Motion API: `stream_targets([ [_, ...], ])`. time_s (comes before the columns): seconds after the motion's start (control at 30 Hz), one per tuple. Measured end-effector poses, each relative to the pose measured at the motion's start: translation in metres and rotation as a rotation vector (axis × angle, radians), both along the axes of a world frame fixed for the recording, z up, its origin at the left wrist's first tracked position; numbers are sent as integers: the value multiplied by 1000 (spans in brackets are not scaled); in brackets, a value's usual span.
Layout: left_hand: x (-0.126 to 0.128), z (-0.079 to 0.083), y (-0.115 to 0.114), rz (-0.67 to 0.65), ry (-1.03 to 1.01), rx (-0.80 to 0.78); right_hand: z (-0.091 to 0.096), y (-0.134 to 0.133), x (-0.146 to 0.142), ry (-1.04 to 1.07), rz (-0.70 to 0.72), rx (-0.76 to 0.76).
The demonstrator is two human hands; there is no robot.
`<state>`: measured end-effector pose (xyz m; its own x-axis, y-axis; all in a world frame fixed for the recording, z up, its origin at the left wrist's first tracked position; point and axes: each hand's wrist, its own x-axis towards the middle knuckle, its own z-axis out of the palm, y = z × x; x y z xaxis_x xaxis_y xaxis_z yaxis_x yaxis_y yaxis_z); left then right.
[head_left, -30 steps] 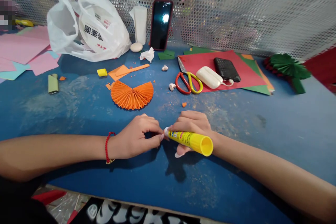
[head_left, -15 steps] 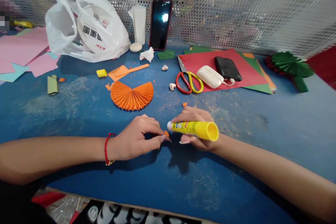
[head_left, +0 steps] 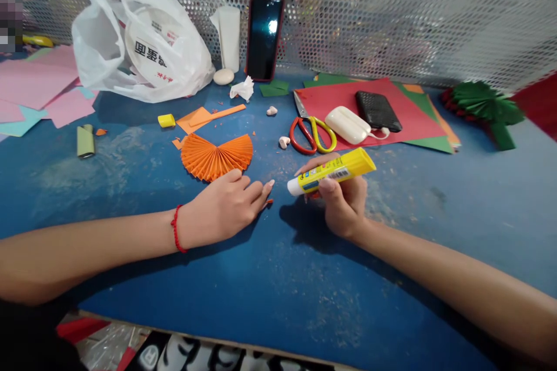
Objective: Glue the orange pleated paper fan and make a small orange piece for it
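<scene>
My right hand point(head_left: 348, 203) is closed around a yellow glue stick point(head_left: 333, 174), its white tip pointing left and its yellow end raised to the right. A bit of orange shows under the stick by my right fingers. My left hand point(head_left: 230, 203) is curled low over the table, with a small orange paper scrap point(head_left: 268, 202) at its fingertips; the thumb is hidden. Just behind my left knuckles lies a pleated orange paper fan point(head_left: 217, 156). A yellow cap point(head_left: 166, 120) and orange paper strips point(head_left: 213, 116) lie beyond the fan.
Scissors point(head_left: 311, 130) rest partly on red paper point(head_left: 409, 113), near a white case point(head_left: 347, 125) and black case point(head_left: 378, 110). A phone point(head_left: 264, 37) leans on the mesh wall beside a white plastic bag point(head_left: 143, 52). A green pleated paper piece point(head_left: 483, 107) is at right; a lighter point(head_left: 86, 141) at left.
My left hand has moved away from me toward the fan, turning palm down. My right hand has lifted and tilted the glue stick up to the right, its tip now farther from my left fingers.
</scene>
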<state>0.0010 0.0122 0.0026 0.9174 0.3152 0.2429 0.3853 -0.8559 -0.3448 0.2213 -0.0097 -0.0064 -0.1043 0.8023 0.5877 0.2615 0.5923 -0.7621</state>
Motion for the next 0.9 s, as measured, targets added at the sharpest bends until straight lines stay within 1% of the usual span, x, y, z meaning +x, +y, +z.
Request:
stream_targets([
  [0.13,0,4,-14,50,108,-109,-4,-1,3,-58,35,33],
  [0.2,-1,6,-19,70,103,-125,-7,-2,5,-107,54,67],
  [0.27,-2,8,-21,58,50,-115,-9,-2,7,-140,80,97],
  [0.4,-4,9,-19,-33,-100,-104,-12,-1,9,-141,114,111],
  [0.53,-6,7,-15,-214,-196,-122,-14,0,9,-121,103,133],
  [0.6,-6,7,-14,-272,-199,-171,-15,0,9,-110,116,129],
  [0.7,-5,8,-12,-285,-170,-230,-17,0,10,-117,135,142],
  [0.8,-6,8,-10,-323,-184,-201,-17,0,10,-155,154,191],
  [0.9,-7,9,-8,-394,-175,-148,-17,0,10,-166,175,207],
])
